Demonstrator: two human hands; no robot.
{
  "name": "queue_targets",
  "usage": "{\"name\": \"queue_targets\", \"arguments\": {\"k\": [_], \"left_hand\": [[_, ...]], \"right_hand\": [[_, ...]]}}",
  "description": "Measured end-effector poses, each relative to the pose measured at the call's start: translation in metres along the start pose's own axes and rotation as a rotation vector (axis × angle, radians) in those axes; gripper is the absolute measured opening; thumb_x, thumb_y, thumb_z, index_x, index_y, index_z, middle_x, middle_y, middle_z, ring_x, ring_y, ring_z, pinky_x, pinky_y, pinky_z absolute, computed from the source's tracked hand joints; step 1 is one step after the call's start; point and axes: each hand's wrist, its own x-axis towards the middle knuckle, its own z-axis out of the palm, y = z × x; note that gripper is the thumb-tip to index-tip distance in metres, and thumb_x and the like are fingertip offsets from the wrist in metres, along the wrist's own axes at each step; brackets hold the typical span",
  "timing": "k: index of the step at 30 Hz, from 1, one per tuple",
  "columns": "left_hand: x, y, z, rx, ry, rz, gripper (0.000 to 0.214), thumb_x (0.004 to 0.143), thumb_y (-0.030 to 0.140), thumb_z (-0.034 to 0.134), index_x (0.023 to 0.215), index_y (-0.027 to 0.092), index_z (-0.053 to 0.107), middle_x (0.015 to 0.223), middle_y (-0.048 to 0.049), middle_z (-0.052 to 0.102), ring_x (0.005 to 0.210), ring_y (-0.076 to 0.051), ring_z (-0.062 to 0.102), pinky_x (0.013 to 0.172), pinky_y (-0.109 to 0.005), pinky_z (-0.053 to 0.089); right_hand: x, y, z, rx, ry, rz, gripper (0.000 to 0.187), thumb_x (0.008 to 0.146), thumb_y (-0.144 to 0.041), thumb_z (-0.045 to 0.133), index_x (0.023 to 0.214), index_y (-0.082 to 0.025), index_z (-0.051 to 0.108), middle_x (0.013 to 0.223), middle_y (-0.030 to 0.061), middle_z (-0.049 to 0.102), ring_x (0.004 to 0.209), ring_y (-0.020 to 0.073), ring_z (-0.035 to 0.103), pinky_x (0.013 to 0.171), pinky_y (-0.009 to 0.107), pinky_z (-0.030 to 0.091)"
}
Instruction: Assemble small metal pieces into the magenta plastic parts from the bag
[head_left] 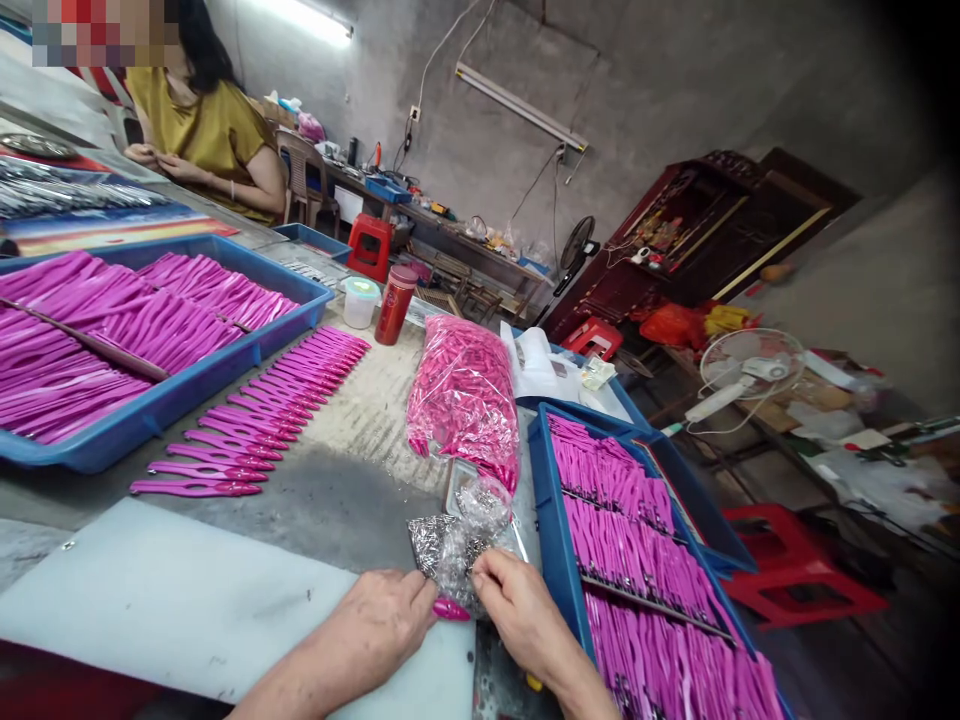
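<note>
The left hand [382,625] is pinching a small glossy pink plastic piece [451,609], fingers curled tight on its blunt end. At its three o'clock, the right hand [521,610] is gripping, fingertips bunched, a crinkled clear bag [442,545] of tiny shiny metal parts. A bulging sack of pink pieces [465,395] is slumping at twelve o'clock, beside a rigid blue tray [551,520].
</note>
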Motion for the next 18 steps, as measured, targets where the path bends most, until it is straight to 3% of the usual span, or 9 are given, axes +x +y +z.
{"name": "queue_targets", "arguments": {"k": [6,18], "left_hand": [[-0.003,-0.001,0.003,-0.002,-0.013,0.022,0.007,0.085,0.014,0.045,0.082,0.02,0.047,0.07,0.0005,0.057,0.058,-0.02,0.056,0.053,-0.031,0.043],[-0.004,-0.002,0.01,0.007,0.032,0.043,0.009,0.089,0.015,0.04,0.083,0.02,0.046,0.07,0.0004,0.055,0.057,-0.019,0.053,0.052,-0.029,0.038]], "right_hand": [[-0.016,-0.007,0.016,0.009,-0.062,-0.009,0.021,0.08,-0.015,0.039,0.06,-0.019,0.044,0.062,-0.0018,0.05,0.062,0.0131,0.048,0.056,0.022,0.031],[-0.016,-0.007,0.033,-0.195,-0.046,0.011,0.022,0.079,-0.008,0.042,0.061,-0.018,0.051,0.066,0.0013,0.059,0.064,0.0139,0.055,0.057,0.022,0.032]]}}
